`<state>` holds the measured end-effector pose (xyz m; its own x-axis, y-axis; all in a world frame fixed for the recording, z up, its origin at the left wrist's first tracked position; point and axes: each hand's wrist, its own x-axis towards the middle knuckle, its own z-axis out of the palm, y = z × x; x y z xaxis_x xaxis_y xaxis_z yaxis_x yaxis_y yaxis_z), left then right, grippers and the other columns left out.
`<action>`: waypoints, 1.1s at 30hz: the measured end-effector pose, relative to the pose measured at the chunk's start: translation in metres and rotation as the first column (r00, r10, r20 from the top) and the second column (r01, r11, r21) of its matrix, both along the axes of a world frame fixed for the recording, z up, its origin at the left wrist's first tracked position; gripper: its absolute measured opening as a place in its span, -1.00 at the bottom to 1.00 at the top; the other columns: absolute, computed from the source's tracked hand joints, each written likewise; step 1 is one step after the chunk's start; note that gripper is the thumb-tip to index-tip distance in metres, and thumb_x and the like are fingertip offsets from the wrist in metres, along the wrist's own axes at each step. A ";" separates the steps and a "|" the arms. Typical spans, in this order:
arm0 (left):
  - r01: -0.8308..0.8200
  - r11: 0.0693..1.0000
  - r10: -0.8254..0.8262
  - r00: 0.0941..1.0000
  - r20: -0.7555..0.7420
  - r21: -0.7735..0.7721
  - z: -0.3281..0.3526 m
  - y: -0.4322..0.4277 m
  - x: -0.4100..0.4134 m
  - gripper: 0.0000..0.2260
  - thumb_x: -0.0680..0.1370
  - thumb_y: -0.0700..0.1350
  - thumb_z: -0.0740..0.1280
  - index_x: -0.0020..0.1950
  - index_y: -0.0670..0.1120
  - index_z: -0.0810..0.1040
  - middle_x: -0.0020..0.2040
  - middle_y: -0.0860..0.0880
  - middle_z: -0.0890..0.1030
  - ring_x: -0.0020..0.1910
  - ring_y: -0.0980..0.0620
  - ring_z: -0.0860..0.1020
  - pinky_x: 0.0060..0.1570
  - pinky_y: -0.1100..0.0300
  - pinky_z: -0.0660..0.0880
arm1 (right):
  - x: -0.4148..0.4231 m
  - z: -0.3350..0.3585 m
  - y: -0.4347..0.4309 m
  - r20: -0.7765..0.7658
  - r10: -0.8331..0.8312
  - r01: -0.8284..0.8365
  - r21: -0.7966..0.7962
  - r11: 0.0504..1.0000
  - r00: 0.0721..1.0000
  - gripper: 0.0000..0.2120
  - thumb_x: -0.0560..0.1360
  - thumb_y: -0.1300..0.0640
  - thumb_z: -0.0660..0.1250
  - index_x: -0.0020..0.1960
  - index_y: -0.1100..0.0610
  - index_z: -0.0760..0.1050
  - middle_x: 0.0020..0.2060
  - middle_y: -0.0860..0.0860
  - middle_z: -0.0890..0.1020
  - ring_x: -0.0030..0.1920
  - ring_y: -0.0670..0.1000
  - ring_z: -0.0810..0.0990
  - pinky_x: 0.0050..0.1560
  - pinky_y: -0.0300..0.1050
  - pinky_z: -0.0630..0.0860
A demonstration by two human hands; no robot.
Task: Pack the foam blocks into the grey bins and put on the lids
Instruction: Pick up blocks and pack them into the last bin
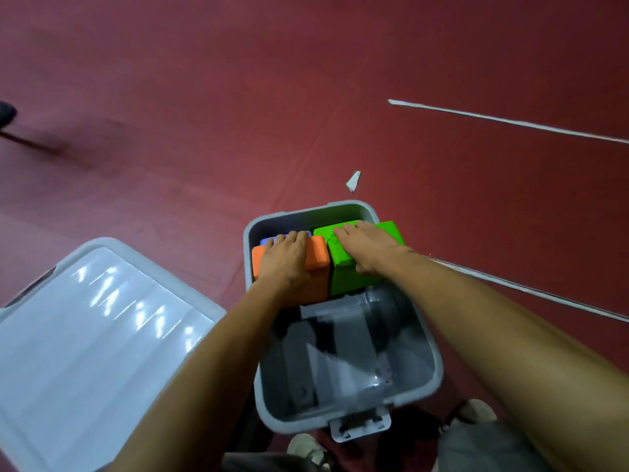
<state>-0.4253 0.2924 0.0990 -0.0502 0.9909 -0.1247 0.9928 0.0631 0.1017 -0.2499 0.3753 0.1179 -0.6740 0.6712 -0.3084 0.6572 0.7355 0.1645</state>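
An open grey bin stands on the floor right below me. At its far end an orange foam block and a green foam block sit side by side, their tops above the rim. My left hand lies on top of the orange block with fingers curled over its far edge. Over the green block my right hand grips the same way. A blue block shows just behind the orange one. The near half of the bin holds no blocks.
A second grey bin with its pale lid on stands to the left. Red floor with white tape lines and a scrap of tape lies beyond. My shoes are at the bottom edge. A dark shoe shows at far left.
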 end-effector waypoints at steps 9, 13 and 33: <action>-0.029 0.997 0.031 0.999 0.029 -0.073 -0.070 0.039 -0.014 -0.33 0.41 0.13 0.40 0.45 -0.09 0.33 0.30 -0.13 0.47 0.25 -0.23 0.44 0.30 -0.11 0.28 | -0.027 -0.081 0.043 0.011 -0.030 0.030 -0.030 0.999 0.999 -0.12 0.41 0.12 0.50 0.57 0.13 0.09 0.41 0.12 0.37 0.42 0.22 0.33 0.47 0.17 0.22; -0.031 0.997 0.030 1.000 -0.008 -0.073 -0.103 0.049 -0.015 -0.32 0.42 0.13 0.39 0.47 -0.05 0.30 0.33 -0.11 0.46 0.28 -0.21 0.42 0.34 -0.10 0.25 | -0.025 -0.117 0.052 0.000 -0.074 0.074 -0.040 0.996 0.997 -0.13 0.46 0.14 0.44 0.60 0.07 -0.01 0.53 0.12 0.20 0.54 0.24 0.14 0.48 0.32 0.12; -0.071 0.996 0.073 0.997 0.039 -0.051 -0.168 0.058 -0.027 -0.17 0.46 -0.02 0.50 0.62 0.08 0.12 0.60 -0.24 0.10 0.58 -0.30 0.02 0.49 -0.21 0.10 | -0.014 -0.196 0.055 -0.109 -0.175 0.184 0.083 0.979 0.979 0.03 0.48 -0.21 0.38 0.61 0.03 -0.28 0.59 0.22 -0.06 0.56 0.33 -0.05 0.50 0.31 0.04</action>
<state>-0.4520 0.3503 -0.0691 -0.1152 0.9775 -0.1768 0.9806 0.1403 0.1366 -0.2635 0.4299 -0.0779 -0.5645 0.8063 -0.1768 0.7936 0.5890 0.1523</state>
